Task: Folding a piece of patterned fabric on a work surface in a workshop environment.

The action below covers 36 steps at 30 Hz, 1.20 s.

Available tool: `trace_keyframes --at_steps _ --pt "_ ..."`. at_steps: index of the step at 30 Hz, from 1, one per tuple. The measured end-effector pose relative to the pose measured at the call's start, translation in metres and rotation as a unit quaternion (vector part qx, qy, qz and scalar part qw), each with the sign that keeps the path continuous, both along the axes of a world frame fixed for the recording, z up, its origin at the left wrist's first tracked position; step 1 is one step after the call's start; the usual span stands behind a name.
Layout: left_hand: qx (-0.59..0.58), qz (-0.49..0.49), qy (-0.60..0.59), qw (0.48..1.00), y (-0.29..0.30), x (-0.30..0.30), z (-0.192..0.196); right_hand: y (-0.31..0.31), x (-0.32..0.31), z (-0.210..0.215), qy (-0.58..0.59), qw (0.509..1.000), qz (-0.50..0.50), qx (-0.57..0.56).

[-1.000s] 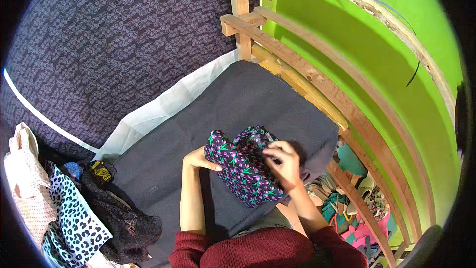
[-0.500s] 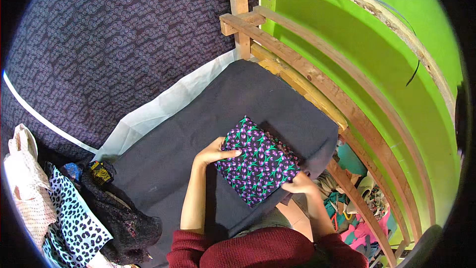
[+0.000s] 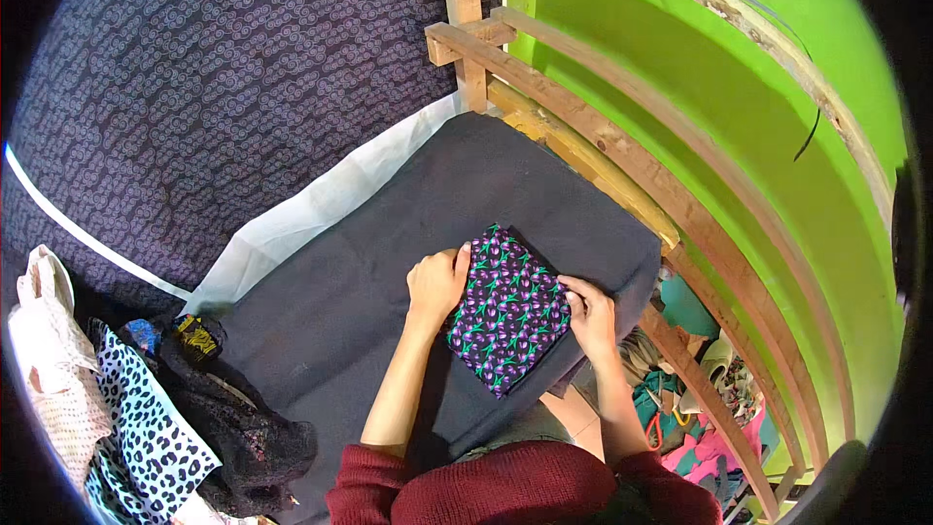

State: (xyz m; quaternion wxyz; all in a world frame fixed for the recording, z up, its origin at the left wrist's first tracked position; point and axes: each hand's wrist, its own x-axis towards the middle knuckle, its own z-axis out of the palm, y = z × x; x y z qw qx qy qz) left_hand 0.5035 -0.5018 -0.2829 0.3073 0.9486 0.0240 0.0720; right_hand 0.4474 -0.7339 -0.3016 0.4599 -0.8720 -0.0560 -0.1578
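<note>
A folded black cloth with purple flowers and green stems (image 3: 507, 316) lies on the dark grey covered surface (image 3: 369, 262) in front of me. My left hand (image 3: 440, 282) is closed on its upper left edge, the thumb near the corner and the other fingers curled. At the right edge my right hand (image 3: 590, 316) pinches the fold between thumb and fingers. Both wrists come out of dark red knit sleeves. The cloth's underside is hidden.
Wooden rails (image 3: 622, 141) run along the right side before a green wall (image 3: 680, 68). A dark patterned curtain (image 3: 243, 87) hangs at the far left. Leopard-print cloth (image 3: 151, 428) and black lace (image 3: 248, 437) pile at the lower left. Coloured scraps (image 3: 714, 452) lie beyond the right edge.
My left hand has shifted right and up along the cloth's edge. My right hand has moved up from the lower right corner to the right edge. The cloth looks narrower and neater.
</note>
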Motion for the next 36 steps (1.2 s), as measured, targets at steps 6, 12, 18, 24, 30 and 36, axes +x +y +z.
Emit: trace_keyframes --at_steps 6,12,18,24,30,36 --pt "0.062 0.038 -0.075 0.994 -0.009 -0.001 0.001 0.000 -0.003 -0.003 0.001 0.998 -0.053 0.020" --pt "-0.010 0.034 0.060 0.998 0.011 0.008 -0.015 -0.002 -0.003 -0.012 -0.010 0.997 -0.051 -0.062" --pt "-0.290 -0.065 0.058 0.953 0.065 -0.023 -0.034 -0.013 -0.008 0.008 -0.026 0.982 -0.025 -0.187" --pt "-0.302 0.000 -0.012 0.953 0.039 -0.034 -0.032 0.032 -0.010 0.046 -0.073 0.968 0.089 -0.223" --pt "-0.154 0.042 -0.076 0.984 0.035 -0.029 -0.045 0.034 -0.012 0.005 -0.031 0.933 0.181 -0.309" --pt "-0.031 0.045 -0.146 0.988 0.024 -0.053 -0.017 0.003 -0.011 -0.003 0.031 0.928 0.140 -0.345"
